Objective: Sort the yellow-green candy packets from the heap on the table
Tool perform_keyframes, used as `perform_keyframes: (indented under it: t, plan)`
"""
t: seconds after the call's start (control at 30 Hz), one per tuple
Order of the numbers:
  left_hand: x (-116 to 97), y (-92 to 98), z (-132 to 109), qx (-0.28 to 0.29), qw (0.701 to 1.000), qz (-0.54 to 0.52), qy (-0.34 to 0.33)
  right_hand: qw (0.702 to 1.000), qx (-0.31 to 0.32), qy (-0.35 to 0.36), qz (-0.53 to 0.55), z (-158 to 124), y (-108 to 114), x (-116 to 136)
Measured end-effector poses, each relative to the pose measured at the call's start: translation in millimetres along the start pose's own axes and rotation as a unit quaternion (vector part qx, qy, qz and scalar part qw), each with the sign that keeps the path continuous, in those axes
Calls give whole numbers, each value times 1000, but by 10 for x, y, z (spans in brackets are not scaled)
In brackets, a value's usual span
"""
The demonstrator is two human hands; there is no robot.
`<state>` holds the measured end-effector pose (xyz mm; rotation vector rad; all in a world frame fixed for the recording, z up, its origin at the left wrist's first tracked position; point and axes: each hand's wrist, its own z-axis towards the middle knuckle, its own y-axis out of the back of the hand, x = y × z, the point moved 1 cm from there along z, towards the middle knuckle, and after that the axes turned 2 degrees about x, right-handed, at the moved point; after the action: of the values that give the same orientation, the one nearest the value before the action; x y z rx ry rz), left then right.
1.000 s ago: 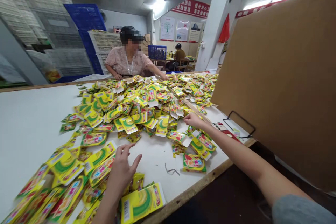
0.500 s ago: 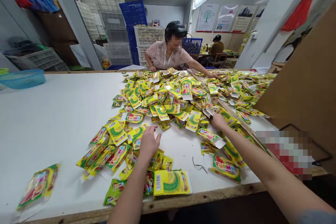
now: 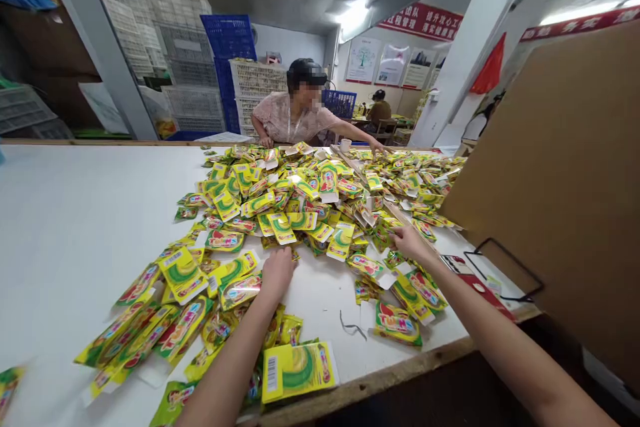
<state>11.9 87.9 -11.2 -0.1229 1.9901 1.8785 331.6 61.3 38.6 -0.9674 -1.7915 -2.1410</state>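
My left hand (image 3: 279, 273) rests low at the near edge of the heap of yellow cartons. Its fingers are curled together at a small sachet (image 3: 295, 255), partly hidden by them. My right hand (image 3: 411, 244) reaches into the right side of the heap, fingertips closed at a small green sachet (image 3: 382, 235). Under my left forearm lie several shiny sachets (image 3: 291, 329) and a yellow carton (image 3: 300, 371) near the table edge. Between my arms, on the right, sits a "TWINS" carton (image 3: 397, 323) with its white end flap open.
A wooden strip (image 3: 397, 211) runs through the heap. Across the white table (image 3: 95, 213), a co-worker's hand (image 3: 376, 145) touches the far packets. A large cardboard sheet (image 3: 545, 167) stands at right, by a black wire frame (image 3: 525, 270) and a red item (image 3: 480, 290).
The view has turned to the right. My left hand has gone from spread fingers to closed at a sachet. My right hand has shifted rightward, away from an open-flapped carton, to a green sachet.
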Motion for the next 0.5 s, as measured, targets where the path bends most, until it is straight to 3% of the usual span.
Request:
perform_keyframes:
  t: [0.17, 0.27, 0.37, 0.5]
  plan:
    - [-17, 225, -178, 5, 998, -52, -25, 987, -4, 14, 161, -176, 8, 128]
    - [-55, 325, -350, -24, 969, -241, -52, 967, 52, 36, 247, -384, -209, 354]
    - [-102, 318, -495, -26, 858, -511, -52, 923, 135, 71, 352, -627, -534, 656]
    - [-93, 198, -587, 14, 727, -686, 7, 867, 177, 181, 429, -832, -884, 979]
